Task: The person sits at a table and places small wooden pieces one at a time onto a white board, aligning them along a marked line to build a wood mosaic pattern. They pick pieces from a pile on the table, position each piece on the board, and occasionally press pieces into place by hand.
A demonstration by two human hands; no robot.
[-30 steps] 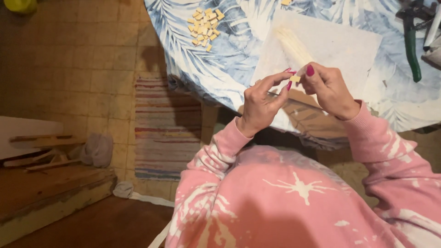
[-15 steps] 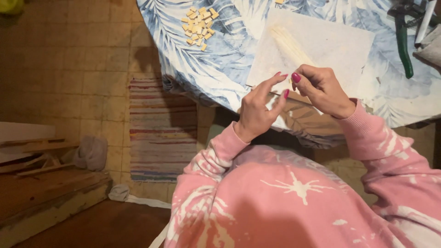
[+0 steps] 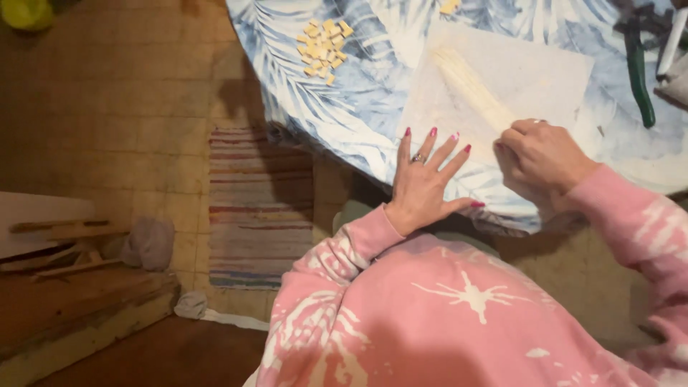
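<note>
The bench (image 3: 358, 107), under a blue leaf-print cloth, runs off the top and right edges. On it lies a pale sheet (image 3: 530, 72) bearing a bundle of thin pale sticks (image 3: 469, 86). The left hand (image 3: 426, 183) rests flat at the sheet's near corner, fingers spread. The right hand (image 3: 541, 161) curls shut at the bundle's near end; what it pinches is hidden.

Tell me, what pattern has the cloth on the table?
The tablecloth has blue and white palm leaves, clearest in the head view.
</note>
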